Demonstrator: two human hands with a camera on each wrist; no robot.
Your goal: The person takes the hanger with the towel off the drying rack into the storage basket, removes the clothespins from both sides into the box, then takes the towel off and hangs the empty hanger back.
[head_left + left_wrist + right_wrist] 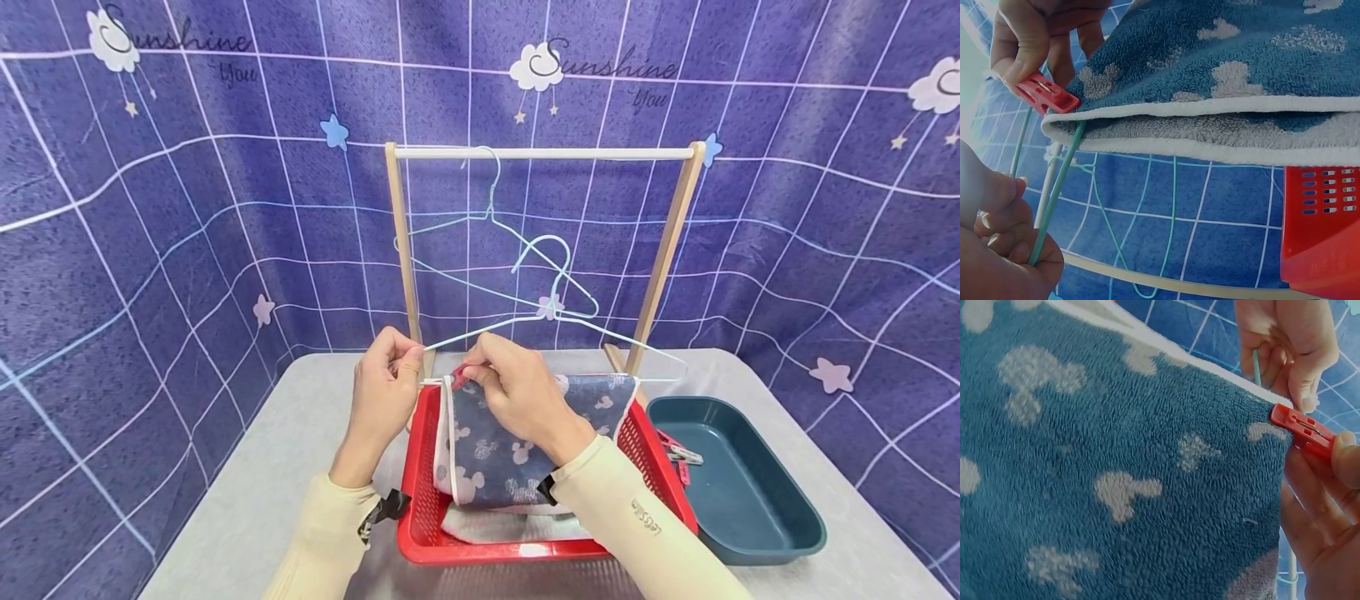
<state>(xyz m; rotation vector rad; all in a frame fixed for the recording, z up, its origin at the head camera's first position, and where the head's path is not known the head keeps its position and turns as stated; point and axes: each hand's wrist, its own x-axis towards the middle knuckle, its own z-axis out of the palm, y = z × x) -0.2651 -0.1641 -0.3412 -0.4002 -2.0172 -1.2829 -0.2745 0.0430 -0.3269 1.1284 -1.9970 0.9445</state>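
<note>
Right now your left hand [381, 393] pinches one end of a pale mint-green wire hanger [1059, 187] between thumb and curled fingers. Just beside it, your right hand [525, 396] pinches a small red plastic clothespin [1304, 430] by its tail, with the nose over the near top corner of a dark blue terry towel [487, 458] patterned with pale mouse-head shapes and edged in white. That towel hangs folded over the hanger's lower bar, between and below your hands, and part of it is hidden by your right hand and wrist.

Underneath both hands sits a red perforated plastic basket [450, 553], with a pale folded cloth [487, 527] inside, below the towel. Over to the right of your right hand, a dark teal plastic tub [738, 483] stands on the light grey table [292, 467]; several red and whitish clothespins [686, 455] lie at its near-hand side. Beyond your hands rises a wooden rack with a white rail [600, 153], and a second pale green wire hanger [491, 207] hangs from that rail.
</note>
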